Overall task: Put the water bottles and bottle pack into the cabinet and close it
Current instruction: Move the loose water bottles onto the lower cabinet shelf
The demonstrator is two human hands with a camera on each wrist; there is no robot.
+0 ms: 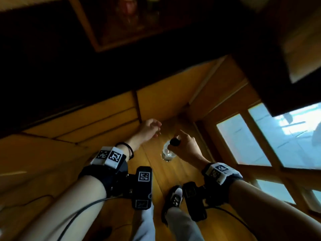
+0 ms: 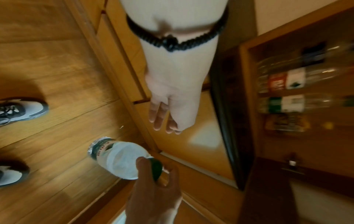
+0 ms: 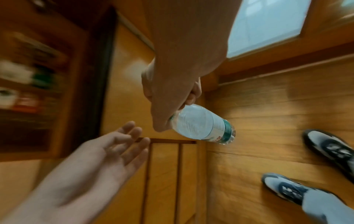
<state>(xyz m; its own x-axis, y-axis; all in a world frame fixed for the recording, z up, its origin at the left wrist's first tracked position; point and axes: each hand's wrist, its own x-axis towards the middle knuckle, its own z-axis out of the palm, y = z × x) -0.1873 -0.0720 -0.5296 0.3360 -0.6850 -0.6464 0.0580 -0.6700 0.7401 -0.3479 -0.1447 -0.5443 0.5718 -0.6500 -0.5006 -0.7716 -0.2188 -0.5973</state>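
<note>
Wooden floorboards [image 1: 173, 171] run under everything, with honey-coloured panelling beyond them. Above the boards hangs a clear water bottle [image 3: 201, 124], carried by its dark cap end, its green-banded label and base tilted down toward the floor. The right hand [image 3: 172, 91] makes the grip: fingers and thumb curl round the cap and neck, holding the bottle clear of the floor. Just beside it the left hand [image 3: 107, 153] is released, palm up and fingers loosely spread, touching nothing. A black cord bracelet [image 2: 172, 40] circles the left wrist. Off to the side stands the open cabinet [image 2: 247, 106], where blurred bottles [image 2: 287, 103] lie on its shelves. Two grey-and-white sneakers [image 3: 329, 148] stand on the boards near a glass-paned door [image 1: 243, 140].
</note>
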